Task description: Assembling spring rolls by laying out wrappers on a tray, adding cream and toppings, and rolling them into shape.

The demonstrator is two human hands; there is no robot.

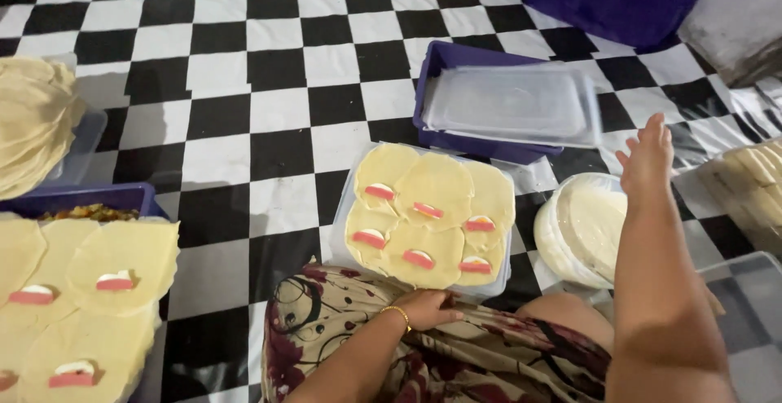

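My left hand, with a gold bracelet at the wrist, rests loosely curled on the patterned cloth over my lap and holds nothing. It lies just in front of a clear tray of flat yellow dough sheets, each topped with a pink and white slice. My right hand is stretched out with fingers apart and nothing in it. It hovers over a round container of pale round wrappers, close to the clear lid lying on a purple tub.
At the left, a blue tub of filling sits behind more topped dough sheets. A pile of wrappers lies at the far left and a tray of rolled pieces at the right. The floor is black-and-white checked.
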